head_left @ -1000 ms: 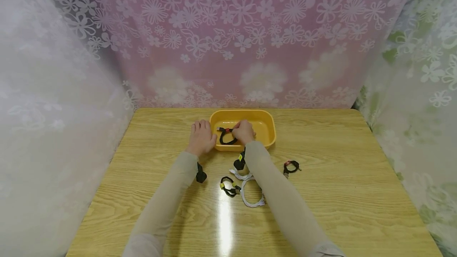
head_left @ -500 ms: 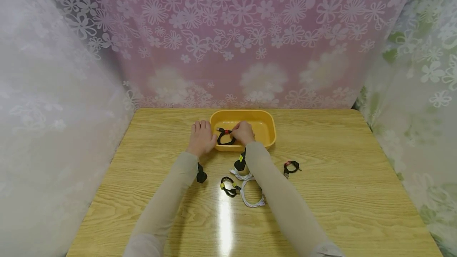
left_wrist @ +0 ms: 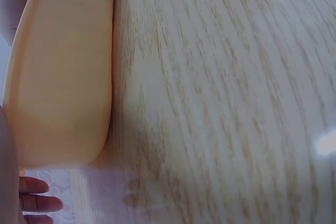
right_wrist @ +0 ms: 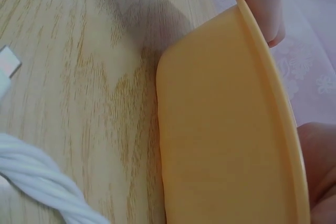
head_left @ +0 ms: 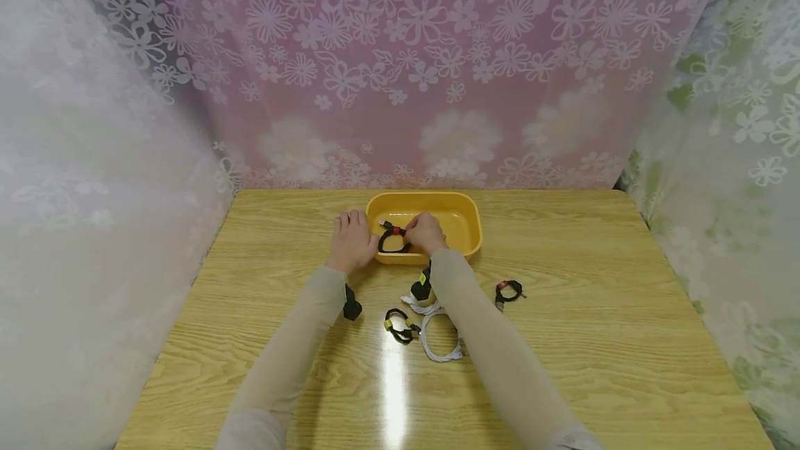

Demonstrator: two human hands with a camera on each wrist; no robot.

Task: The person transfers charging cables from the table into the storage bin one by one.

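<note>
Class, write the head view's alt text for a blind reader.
A person's right hand holds a looped black cable inside a yellow tub; the left hand grips the tub's left end. Nearer on the table lie a yellow-tied black cable, a red-tied one and coiled white cabling.

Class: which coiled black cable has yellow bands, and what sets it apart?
The black coil just left of the white cable. Its bands are yellow; the boxed coil and the rightmost coil show red ones.

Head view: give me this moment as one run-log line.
left hand: holds bin at left end | right hand: pinches red-tied cable in bin | table: yellow-tied cable, white cabling, second red-tied cable
</note>
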